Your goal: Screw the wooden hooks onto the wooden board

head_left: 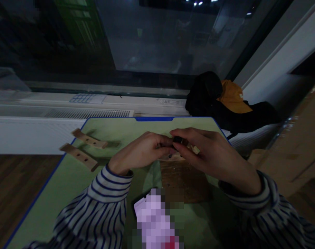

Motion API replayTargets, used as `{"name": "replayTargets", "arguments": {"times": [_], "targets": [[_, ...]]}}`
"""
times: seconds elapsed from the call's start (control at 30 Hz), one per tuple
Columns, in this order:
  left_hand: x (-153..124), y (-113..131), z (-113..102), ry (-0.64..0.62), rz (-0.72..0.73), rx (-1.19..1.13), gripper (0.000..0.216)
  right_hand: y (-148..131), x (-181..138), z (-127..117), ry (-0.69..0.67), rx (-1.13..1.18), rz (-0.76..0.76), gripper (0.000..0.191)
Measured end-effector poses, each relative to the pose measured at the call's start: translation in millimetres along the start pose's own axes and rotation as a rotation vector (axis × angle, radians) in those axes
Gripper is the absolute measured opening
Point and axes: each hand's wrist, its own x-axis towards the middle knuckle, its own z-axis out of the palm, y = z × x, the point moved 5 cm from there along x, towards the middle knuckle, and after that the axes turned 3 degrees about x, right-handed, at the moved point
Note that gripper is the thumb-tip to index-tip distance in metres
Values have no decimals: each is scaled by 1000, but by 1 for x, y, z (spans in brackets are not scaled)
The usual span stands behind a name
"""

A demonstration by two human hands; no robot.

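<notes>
My right hand (211,148) pinches a small black cylindrical piece (177,139) between thumb and fingertips. Close against it from the left, my left hand (144,150) has its thumb and index finger pressed together; what they hold, if anything, is hidden. Directly below both hands lies a brown wooden board (184,186) with several tiny shiny bits on it. Along the board's far edge a pale wooden piece (170,157) with a dark hole shows, partly covered by my fingers.
Two curved wooden pieces, a farther one (88,139) and a nearer one (79,157), each with two holes, are at the left of the green table (116,124). A pixelated lilac object (154,218) lies in front. A black bag (205,95) and an orange cap (232,95) are behind.
</notes>
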Motion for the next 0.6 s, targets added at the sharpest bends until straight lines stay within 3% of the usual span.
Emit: {"name": "replayTargets", "arguments": {"times": [0.6], "targets": [[1,2,-1,0,-36,-6,17,1,0,-1,21,-26,10,25]]}}
